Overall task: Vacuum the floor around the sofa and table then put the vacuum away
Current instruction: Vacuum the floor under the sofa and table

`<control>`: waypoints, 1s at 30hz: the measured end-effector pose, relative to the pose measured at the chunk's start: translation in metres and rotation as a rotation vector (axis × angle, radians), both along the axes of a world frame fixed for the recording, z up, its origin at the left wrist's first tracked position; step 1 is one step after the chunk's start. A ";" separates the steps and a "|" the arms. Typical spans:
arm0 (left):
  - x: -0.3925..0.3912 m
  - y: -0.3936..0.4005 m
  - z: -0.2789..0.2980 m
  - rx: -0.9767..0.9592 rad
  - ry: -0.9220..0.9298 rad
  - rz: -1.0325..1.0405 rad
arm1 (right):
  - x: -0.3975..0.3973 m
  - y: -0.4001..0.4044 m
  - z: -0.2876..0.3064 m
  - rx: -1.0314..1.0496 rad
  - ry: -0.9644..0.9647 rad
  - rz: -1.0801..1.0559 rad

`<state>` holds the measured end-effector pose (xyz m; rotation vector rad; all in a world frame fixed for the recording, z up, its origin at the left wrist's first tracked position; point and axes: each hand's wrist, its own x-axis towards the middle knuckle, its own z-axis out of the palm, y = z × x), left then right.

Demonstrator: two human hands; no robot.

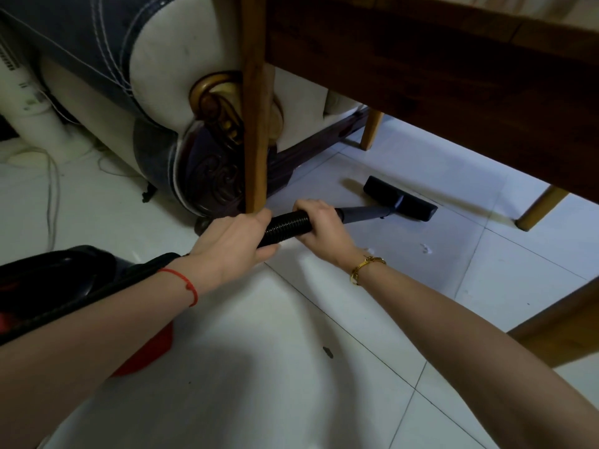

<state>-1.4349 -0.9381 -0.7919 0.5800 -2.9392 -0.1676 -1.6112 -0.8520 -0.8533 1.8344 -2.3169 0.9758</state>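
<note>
Both hands on vacuum hose, nozzle under the table.

Left hand (231,239): fingers curled round the ribbed black hose (287,226), red string at the wrist. Right hand (319,226): wrapped round the hose end where it meets the grey tube (361,215), gold bracelet at the wrist. Nozzle (400,197): flat on the white tiled floor (291,367), ahead of the right hand, between the table (437,76) legs. Vacuum (64,280): black and red body, on the floor under the left forearm. Sofa (155,92): behind the near table leg.
</note>
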 end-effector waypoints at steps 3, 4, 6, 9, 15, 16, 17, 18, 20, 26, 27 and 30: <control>0.017 0.002 0.004 -0.030 0.009 0.023 | 0.016 -0.003 0.003 0.012 -0.001 0.030; 0.022 0.002 0.005 -0.044 0.001 0.031 | 0.021 -0.003 0.004 0.006 -0.010 0.042; 0.030 0.003 0.007 -0.060 -0.011 0.042 | 0.030 -0.003 0.006 -0.012 -0.026 0.063; 0.042 0.003 0.009 -0.069 -0.016 0.054 | 0.042 -0.005 0.008 -0.027 -0.038 0.079; 0.064 -0.002 0.014 -0.112 0.003 0.080 | 0.059 -0.018 0.010 -0.023 -0.054 0.117; 0.067 -0.002 0.014 -0.121 0.005 0.080 | 0.060 -0.020 0.010 -0.014 -0.053 0.127; 0.069 -0.004 0.015 -0.125 0.008 0.083 | 0.061 -0.023 0.010 -0.009 -0.054 0.136; 0.071 -0.005 0.015 -0.123 0.012 0.088 | 0.062 -0.025 0.010 -0.008 -0.059 0.144; 0.073 -0.008 0.017 -0.111 0.018 0.098 | 0.064 -0.029 0.012 -0.015 -0.069 0.157; 0.074 -0.016 0.018 -0.108 0.009 0.108 | 0.064 -0.039 0.013 -0.023 -0.083 0.172; 0.073 -0.017 0.017 -0.106 0.007 0.111 | 0.063 -0.041 0.012 -0.018 -0.079 0.174; 0.068 -0.020 0.014 -0.105 -0.003 0.121 | 0.059 -0.046 0.010 -0.009 -0.067 0.174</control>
